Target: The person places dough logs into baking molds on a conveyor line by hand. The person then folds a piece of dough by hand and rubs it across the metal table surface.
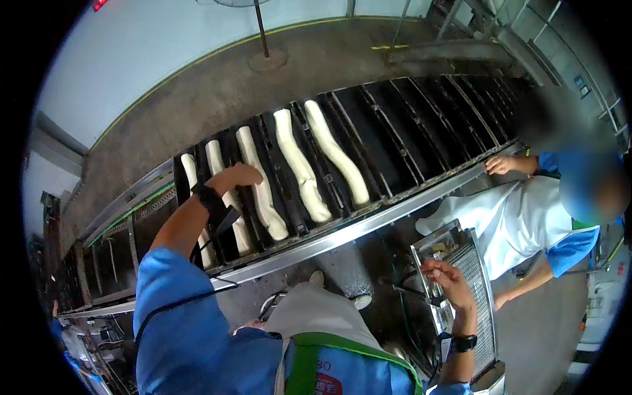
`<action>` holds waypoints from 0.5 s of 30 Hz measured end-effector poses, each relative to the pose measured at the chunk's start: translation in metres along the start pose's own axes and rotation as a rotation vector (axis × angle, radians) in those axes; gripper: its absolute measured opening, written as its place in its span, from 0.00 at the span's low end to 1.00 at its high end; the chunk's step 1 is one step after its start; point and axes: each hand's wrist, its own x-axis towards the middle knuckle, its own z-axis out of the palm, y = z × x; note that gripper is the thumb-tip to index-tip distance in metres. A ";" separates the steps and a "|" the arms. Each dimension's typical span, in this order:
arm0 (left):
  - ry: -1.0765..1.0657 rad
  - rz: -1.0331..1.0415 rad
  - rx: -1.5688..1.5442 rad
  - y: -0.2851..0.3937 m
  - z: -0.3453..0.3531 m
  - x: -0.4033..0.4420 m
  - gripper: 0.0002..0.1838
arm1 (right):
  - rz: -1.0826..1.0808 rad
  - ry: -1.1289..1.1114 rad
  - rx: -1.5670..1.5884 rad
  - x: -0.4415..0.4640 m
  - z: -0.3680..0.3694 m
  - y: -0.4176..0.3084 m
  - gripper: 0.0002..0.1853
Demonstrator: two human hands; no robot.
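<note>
My left hand (238,176) reaches over the black conveyor, its back towards me and its fingers bent down out of sight. It is at the third long white dough roll (263,204), partly covering it; whether it presses or grips the dough I cannot tell. Beside it lie a second dough roll (216,158) and one at the left end (189,168). To the right are a creased roll (299,171) and a curved one (339,158), each in its own black trough. My right hand (451,283), fingers loosely bent and apart, hovers near a metal frame with a mesh belt (480,289), holding nothing visible.
The black troughed conveyor (421,125) runs diagonally across, with a metal rail (316,247) along its near side. A co-worker (526,217) stands at the right, one hand (503,164) by the rail. A pole stand (266,59) is on the floor beyond.
</note>
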 end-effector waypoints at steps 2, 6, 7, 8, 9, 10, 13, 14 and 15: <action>0.069 -0.032 -0.012 0.001 0.014 -0.016 0.19 | 0.047 0.046 0.050 0.002 -0.014 0.002 0.18; 0.374 -0.131 -0.147 0.012 0.016 -0.001 0.29 | 0.050 0.003 0.104 0.009 -0.022 0.005 0.19; 0.403 -0.163 -0.084 0.012 0.013 0.005 0.28 | 0.019 -0.017 0.079 0.009 -0.026 0.006 0.19; 0.436 -0.224 -0.117 0.023 0.009 0.008 0.26 | -0.005 -0.045 0.052 0.009 -0.035 0.007 0.19; 0.411 -0.229 -0.259 0.037 0.002 0.009 0.25 | -0.006 0.012 0.067 0.002 -0.044 0.011 0.19; 0.381 -0.239 -0.401 0.051 -0.003 0.011 0.23 | 0.006 0.024 0.085 -0.005 -0.052 0.016 0.19; 0.393 0.082 -0.498 0.103 -0.005 0.032 0.20 | 0.036 0.111 0.155 -0.032 -0.094 0.038 0.19; 0.369 0.057 -0.619 0.137 -0.018 0.013 0.20 | 0.066 0.176 0.175 -0.042 -0.072 0.032 0.19; 0.367 0.160 -0.531 0.148 -0.008 0.028 0.20 | 0.068 0.210 0.168 -0.054 -0.084 0.047 0.19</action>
